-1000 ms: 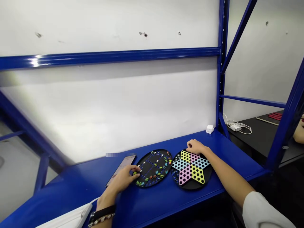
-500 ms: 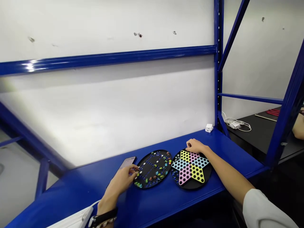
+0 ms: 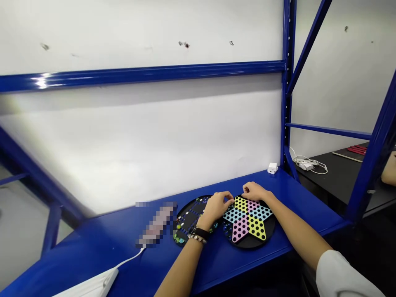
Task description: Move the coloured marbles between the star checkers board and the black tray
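My left hand point(image 3: 215, 209) hangs over the right side of a round black marble board point(image 3: 189, 220), its curled fingertips close to the left arm of a star-shaped Chinese checkers board point(image 3: 247, 218). The fingers hide whether it holds a marble. Coloured marbles lie in the black board's holes, partly hidden by my wrist. The star has yellow, pink, pale blue and black-dotted arms on a round black base. My right hand point(image 3: 254, 191) rests with curled fingers at the star's far edge, touching the board.
A pixelated phone point(image 3: 156, 225) lies left of the boards, with a white cable point(image 3: 126, 259) running to a white device point(image 3: 93, 285). A white adapter point(image 3: 272, 168) stands on the blue shelf point(image 3: 123, 243). Past the blue upright, another person's hand point(image 3: 389, 173) shows beside a black table point(image 3: 334, 177).
My left hand has moved right, from the phone side of the marble board to the gap between the boards. The phone is now uncovered. My right hand has stayed in place.
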`<state>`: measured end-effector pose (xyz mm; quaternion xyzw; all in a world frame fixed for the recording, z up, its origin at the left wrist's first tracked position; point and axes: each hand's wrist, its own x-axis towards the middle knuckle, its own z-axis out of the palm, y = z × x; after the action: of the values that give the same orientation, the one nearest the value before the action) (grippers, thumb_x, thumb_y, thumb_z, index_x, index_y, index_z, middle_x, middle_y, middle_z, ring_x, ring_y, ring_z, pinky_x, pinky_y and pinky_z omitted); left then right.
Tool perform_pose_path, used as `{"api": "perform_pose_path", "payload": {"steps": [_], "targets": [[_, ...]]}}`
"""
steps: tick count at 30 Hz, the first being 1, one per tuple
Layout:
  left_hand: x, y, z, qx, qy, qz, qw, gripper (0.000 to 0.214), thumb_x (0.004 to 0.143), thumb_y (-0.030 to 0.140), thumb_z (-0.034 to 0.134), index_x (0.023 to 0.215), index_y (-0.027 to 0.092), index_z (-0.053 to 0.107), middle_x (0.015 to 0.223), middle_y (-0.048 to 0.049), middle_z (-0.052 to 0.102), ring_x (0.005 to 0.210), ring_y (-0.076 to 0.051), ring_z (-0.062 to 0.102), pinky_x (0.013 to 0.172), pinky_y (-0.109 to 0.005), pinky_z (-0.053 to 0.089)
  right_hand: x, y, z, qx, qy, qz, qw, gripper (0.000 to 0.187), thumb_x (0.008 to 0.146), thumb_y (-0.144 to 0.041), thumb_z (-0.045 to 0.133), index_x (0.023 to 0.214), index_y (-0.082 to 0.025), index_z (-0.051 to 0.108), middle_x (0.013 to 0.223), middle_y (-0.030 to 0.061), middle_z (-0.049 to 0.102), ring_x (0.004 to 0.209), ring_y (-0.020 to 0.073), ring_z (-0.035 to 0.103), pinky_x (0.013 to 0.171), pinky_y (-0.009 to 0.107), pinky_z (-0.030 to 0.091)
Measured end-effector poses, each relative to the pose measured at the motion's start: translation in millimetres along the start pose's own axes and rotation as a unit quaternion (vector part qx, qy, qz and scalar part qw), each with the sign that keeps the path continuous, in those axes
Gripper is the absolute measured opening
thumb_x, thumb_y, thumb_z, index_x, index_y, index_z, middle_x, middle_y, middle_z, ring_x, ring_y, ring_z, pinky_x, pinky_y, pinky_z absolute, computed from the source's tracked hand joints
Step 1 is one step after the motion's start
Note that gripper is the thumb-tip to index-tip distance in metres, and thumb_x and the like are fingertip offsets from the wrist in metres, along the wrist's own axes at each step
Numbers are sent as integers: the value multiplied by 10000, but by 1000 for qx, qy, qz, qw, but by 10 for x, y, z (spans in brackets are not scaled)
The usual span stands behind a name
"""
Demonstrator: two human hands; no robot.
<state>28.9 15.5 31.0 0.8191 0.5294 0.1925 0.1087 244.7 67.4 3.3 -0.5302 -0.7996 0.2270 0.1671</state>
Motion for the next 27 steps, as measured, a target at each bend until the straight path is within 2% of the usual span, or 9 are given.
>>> {"api": "perform_pose_path", "payload": {"steps": [5,9,12,16,20,22,27], "targets": [[-66,-112,88,3,14,-8,1000,294,881,468,550,882,248,746,874,-25,743,805,-193,654,705,-276,463,-10,-19,-14,10,-11,10,1000,220,789,-284,618,644,-185,486,666,-22,551,618,98,475,563,221,295],[-171,-159,39,17,4,25,1000,311,925,444,497,900,253,742,1024,-22,720,915,-186,650,767,-271,471,-8,-10,-9,11,-9,10,1000,217,787,-278,608,636,-186,481,658,-19,546,603,99,471,551,223,291],[-184,-132,35,52,-13,50,997,290,940,398,485,905,256,735,1089,-18,693,958,-184,644,799,-271,468,-5,-7,-1,8,-8,3,1000,203,777,-268,606,636,-185,486,654,-19,551,604,100,476,550,221,292],[-180,-58,79,68,12,9,998,266,920,400,505,972,243,715,1068,-41,681,956,-198,638,791,-277,477,-8,-15,4,9,-5,12,1000,195,772,-270,617,642,-182,500,655,-20,557,615,100,482,559,219,295],[-179,-56,113,36,9,49,998,289,940,392,460,1030,257,699,1080,-31,666,967,-188,628,848,-289,483,-11,-20,-1,15,-5,3,1000,213,779,-285,616,635,-185,495,651,-22,560,596,99,480,553,224,302],[-175,-99,95,32,25,53,998,313,961,366,415,1043,255,696,1093,-28,662,992,-185,623,874,-290,479,-12,-23,-8,20,-2,3,1000,221,790,-303,619,641,-186,505,660,-18,573,604,102,491,558,224,311],[-178,-334,-53,87,106,-7,991,381,975,239,326,1164,220,657,1163,-61,650,1049,-212,611,890,-305,474,-21,-28,-35,21,18,19,999,223,823,-329,620,674,-185,538,699,-1,609,644,112,526,585,231,337]]}}
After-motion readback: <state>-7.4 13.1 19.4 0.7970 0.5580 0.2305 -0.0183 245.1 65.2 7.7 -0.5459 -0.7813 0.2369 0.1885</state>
